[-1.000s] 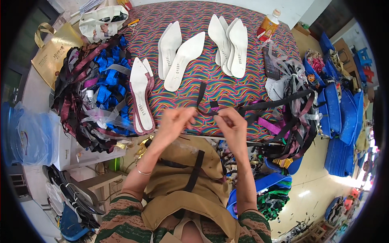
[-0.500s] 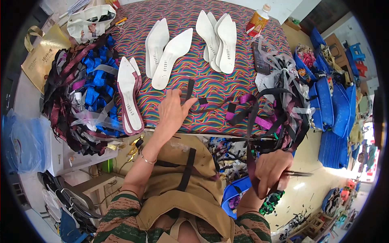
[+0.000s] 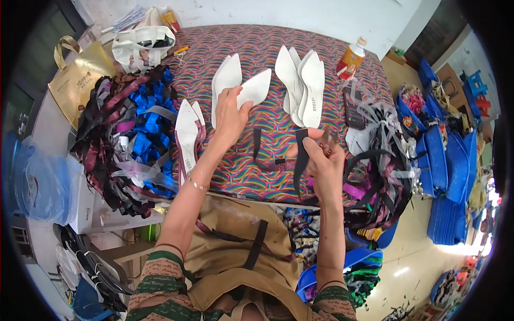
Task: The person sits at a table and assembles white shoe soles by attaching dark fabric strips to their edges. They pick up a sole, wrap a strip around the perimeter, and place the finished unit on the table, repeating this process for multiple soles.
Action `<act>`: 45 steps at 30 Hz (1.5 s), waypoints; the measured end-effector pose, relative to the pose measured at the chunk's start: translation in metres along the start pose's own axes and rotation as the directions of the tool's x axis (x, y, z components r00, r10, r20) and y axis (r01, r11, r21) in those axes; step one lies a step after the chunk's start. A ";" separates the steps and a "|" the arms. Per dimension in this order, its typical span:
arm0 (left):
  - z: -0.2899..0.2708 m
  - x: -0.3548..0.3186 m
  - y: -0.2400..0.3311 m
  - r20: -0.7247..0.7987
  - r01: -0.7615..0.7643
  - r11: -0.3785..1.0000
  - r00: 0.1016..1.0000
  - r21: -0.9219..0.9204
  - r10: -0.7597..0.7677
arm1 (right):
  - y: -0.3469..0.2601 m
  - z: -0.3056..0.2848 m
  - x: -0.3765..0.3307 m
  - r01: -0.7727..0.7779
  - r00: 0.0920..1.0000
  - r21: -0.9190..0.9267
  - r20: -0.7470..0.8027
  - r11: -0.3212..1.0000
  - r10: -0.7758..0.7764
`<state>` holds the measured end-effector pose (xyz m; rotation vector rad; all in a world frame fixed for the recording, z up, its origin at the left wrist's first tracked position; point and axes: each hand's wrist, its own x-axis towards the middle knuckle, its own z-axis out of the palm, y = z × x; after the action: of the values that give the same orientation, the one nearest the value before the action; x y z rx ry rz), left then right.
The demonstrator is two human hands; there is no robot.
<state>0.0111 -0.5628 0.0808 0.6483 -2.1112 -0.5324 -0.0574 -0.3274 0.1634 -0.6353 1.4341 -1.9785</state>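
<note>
My left hand (image 3: 231, 117) is over a white pointed shoe insole (image 3: 258, 88), its thumb and fingers closed about the middle and hiding the heel end. More white insoles (image 3: 226, 68) lie just beneath and left of it. In my right hand (image 3: 324, 163) a black strip (image 3: 301, 160) is pinched under the thumb and hangs down. A small metal tool, blurred, also sits in that hand; I cannot make out its kind. Between the hands, a dark strip (image 3: 257, 142) with a glittery purple part lies on the patterned tabletop (image 3: 214, 176).
Purple-edged insoles (image 3: 187, 125) lie left, beside a heap of black, maroon and blue strips (image 3: 128, 139). More white insoles (image 3: 312, 88) are at the right back, near a bottle (image 3: 352, 58) and a phone (image 3: 354, 109). Bundled strips (image 3: 383, 166) hang over the right edge.
My left hand has moved forward onto the white insole. My right hand has risen from beyond the table's near edge to above the tabletop, bringing the strip and metal tool. The view has shifted.
</note>
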 end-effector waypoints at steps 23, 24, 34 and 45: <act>-0.110 -0.091 0.142 0.651 0.752 0.251 0.656 -0.610 -0.382 | 0.004 0.009 -0.047 0.345 0.924 -0.291 -0.063 0.892 -0.378; -0.112 -0.091 0.149 0.608 0.712 0.282 0.698 -0.643 -0.379 | 0.003 0.009 -0.051 0.369 0.916 -0.324 -0.030 0.871 -0.399; -0.120 -0.101 0.150 0.613 0.670 0.368 0.741 -0.645 -0.275 | -0.009 0.011 -0.067 0.549 0.811 -0.502 0.124 0.668 -0.572; -0.123 -0.093 0.158 0.673 0.737 0.328 0.675 -0.591 -0.303 | -0.005 0.008 -0.054 0.203 0.979 -0.251 0.061 0.947 -0.194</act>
<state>0.1188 -0.3998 0.1842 0.6575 -1.5979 -2.1524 -0.0149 -0.2931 0.1691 -0.9584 1.6758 -1.9338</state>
